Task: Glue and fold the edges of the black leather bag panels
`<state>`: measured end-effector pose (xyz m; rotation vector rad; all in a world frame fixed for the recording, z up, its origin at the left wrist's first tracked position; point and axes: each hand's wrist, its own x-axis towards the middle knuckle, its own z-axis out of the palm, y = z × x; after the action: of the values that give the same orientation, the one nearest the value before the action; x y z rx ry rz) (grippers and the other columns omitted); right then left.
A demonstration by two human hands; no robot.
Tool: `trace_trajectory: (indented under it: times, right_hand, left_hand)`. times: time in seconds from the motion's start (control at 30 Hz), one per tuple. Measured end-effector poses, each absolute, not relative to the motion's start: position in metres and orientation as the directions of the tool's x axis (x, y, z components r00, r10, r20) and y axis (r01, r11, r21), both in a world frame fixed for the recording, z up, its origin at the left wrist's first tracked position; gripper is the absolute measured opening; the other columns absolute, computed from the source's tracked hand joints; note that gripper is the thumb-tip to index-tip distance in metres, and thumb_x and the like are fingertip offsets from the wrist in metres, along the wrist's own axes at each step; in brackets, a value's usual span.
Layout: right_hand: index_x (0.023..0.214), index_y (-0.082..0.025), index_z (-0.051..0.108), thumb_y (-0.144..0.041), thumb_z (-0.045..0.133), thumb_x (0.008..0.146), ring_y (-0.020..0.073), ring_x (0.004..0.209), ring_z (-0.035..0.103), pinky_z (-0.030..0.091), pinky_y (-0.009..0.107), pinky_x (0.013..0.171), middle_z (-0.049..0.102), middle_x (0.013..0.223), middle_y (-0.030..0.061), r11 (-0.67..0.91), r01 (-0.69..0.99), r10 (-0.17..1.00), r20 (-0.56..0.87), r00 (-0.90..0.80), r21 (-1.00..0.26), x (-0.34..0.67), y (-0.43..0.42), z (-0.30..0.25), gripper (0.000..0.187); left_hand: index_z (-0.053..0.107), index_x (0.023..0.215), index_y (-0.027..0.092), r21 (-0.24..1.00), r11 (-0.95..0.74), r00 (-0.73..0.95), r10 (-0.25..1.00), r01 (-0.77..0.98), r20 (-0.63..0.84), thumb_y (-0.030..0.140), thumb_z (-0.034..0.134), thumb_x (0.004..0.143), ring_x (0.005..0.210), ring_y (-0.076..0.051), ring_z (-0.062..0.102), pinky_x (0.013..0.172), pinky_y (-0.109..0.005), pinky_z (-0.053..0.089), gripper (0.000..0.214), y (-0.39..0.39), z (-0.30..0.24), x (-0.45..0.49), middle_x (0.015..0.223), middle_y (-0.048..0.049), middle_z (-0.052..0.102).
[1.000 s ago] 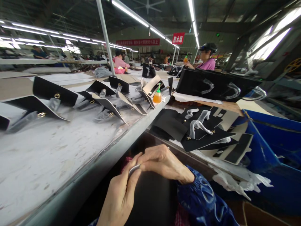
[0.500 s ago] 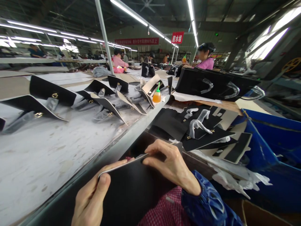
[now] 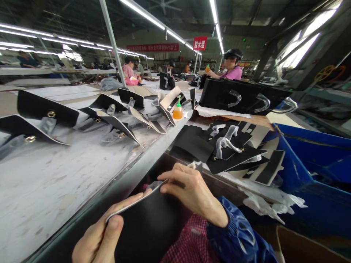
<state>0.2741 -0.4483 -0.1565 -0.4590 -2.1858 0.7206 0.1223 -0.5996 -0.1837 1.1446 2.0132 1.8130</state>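
A black bag panel with a pale cut edge is held over my lap, its upper edge slanting up to the right. My left hand grips the left end of that edge, thumb on the near face and fingers behind. Farther along, my right hand pinches the same edge between thumb and fingers. A bit of clear plastic wrap shows behind the panel there. Beyond my right hand lies a pile of black panels, some with plastic-wrapped handles and gold-coloured fittings.
On the white-topped table at left, several bent black panels stand. An orange glue bottle with a green nozzle is near the table edge. At right is a blue bin. A co-worker sits beyond large black pieces.
The view has swung slightly right, so the surroundings sit farther left. Both hands keep hold of the panel, and more clear plastic shows behind its upper edge.
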Motion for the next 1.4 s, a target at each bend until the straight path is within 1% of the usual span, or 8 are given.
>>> trace_trajectory:
  times: [0.43, 0.63, 0.83, 0.97, 1.1, 1.2, 1.3, 1.4]
  right_hand:
    - [0.092, -0.018, 0.075, -0.036, 0.054, 0.102, 0.0125, 0.069, 0.058, 0.045, 0.024, 0.06, 0.06, 0.078, 0.0022, 0.833, 0.082, 0.453, 0.588, -0.67, -0.548, 0.277, -0.445, -0.162, 0.03]
    - [0.09, -0.016, 0.072, -0.028, 0.054, 0.103, 0.0126, 0.07, 0.059, 0.046, 0.024, 0.061, 0.061, 0.081, 0.0031, 0.842, 0.082, 0.44, 0.591, -0.676, -0.534, 0.275, -0.445, -0.163, 0.025]
    - [0.09, -0.016, 0.071, -0.027, 0.051, 0.104, 0.0131, 0.069, 0.059, 0.046, 0.024, 0.062, 0.061, 0.081, 0.0032, 0.891, 0.108, 0.397, 0.644, -0.654, -0.44, 0.274, -0.445, -0.167, 0.026]
    - [0.089, -0.017, 0.07, -0.026, 0.048, 0.105, 0.0131, 0.068, 0.056, 0.044, 0.026, 0.063, 0.062, 0.08, 0.0029, 0.936, 0.172, 0.341, 0.678, -0.652, -0.306, 0.271, -0.444, -0.169, 0.028]
    - [0.083, -0.018, 0.068, -0.026, 0.046, 0.105, 0.0133, 0.062, 0.05, 0.04, 0.028, 0.06, 0.061, 0.076, 0.0017, 0.965, 0.176, 0.263, 0.692, -0.672, -0.195, 0.265, -0.45, -0.172, 0.033]
    - [0.085, -0.018, 0.068, -0.026, 0.046, 0.105, 0.0137, 0.064, 0.053, 0.04, 0.028, 0.06, 0.063, 0.078, 0.0015, 0.981, 0.113, 0.191, 0.656, -0.73, -0.16, 0.258, -0.457, -0.179, 0.031]
    - [0.091, -0.019, 0.069, -0.031, 0.046, 0.106, 0.0133, 0.067, 0.057, 0.041, 0.028, 0.06, 0.066, 0.08, 0.001, 0.986, 0.07, 0.15, 0.626, -0.766, -0.151, 0.257, -0.458, -0.183, 0.03]
    - [0.115, -0.017, 0.067, -0.038, 0.047, 0.106, 0.0129, 0.067, 0.061, 0.043, 0.027, 0.061, 0.07, 0.082, 0.0011, 0.984, 0.063, 0.159, 0.657, -0.737, -0.166, 0.269, -0.45, -0.181, 0.03]
  left_hand:
    - [0.077, 0.112, 0.026, 0.958, 0.087, -0.596, 0.797, 0.273, 0.097, 0.056, 0.058, 0.091, 0.119, -0.02, 0.065, 0.095, -0.014, 0.05, 0.041, -0.598, -0.185, 0.109, 0.113, 0.0018, 0.077]
    - [0.08, 0.101, 0.024, 0.983, 0.063, -0.608, 0.792, 0.17, 0.054, 0.062, 0.056, 0.09, 0.102, -0.02, 0.072, 0.088, -0.016, 0.056, 0.047, -0.594, -0.181, 0.111, 0.102, -0.0005, 0.079]
    - [0.074, 0.112, 0.027, 0.94, 0.098, -0.578, 0.808, 0.328, 0.117, 0.058, 0.065, 0.086, 0.096, -0.017, 0.075, 0.083, -0.014, 0.057, 0.041, -0.602, -0.192, 0.087, 0.109, 0.0019, 0.078]
    - [0.07, 0.116, 0.033, 0.655, 0.063, -0.438, 0.79, 0.753, 0.428, 0.051, 0.059, 0.092, 0.092, -0.014, 0.076, 0.077, -0.012, 0.058, 0.031, -0.604, -0.202, 0.074, 0.11, 0.006, 0.078]
    - [0.055, 0.139, 0.023, 0.196, 0.099, -0.21, 0.676, 0.976, 0.706, 0.042, 0.05, 0.099, 0.11, -0.023, 0.072, 0.094, -0.031, 0.058, 0.044, -0.596, -0.197, 0.095, 0.134, -0.0082, 0.068]
    - [0.056, 0.134, 0.01, -0.038, 0.061, -0.019, 0.725, 0.997, 0.688, 0.034, 0.048, 0.1, 0.077, -0.021, 0.078, 0.066, -0.026, 0.06, 0.042, -0.588, -0.196, 0.112, 0.101, -0.0096, 0.079]
    - [0.06, 0.128, 0.011, -0.069, 0.072, -0.019, 0.818, 0.995, 0.575, 0.021, 0.053, 0.096, 0.047, -0.015, 0.069, 0.041, -0.024, 0.049, 0.034, -0.584, -0.203, 0.111, 0.069, 0.006, 0.076]
    - [0.063, 0.126, 0.02, 0.018, 0.032, -0.036, 0.813, 0.999, 0.581, 0.023, 0.058, 0.093, 0.054, -0.013, 0.072, 0.042, -0.021, 0.05, 0.033, -0.584, -0.207, 0.098, 0.075, 0.0114, 0.078]
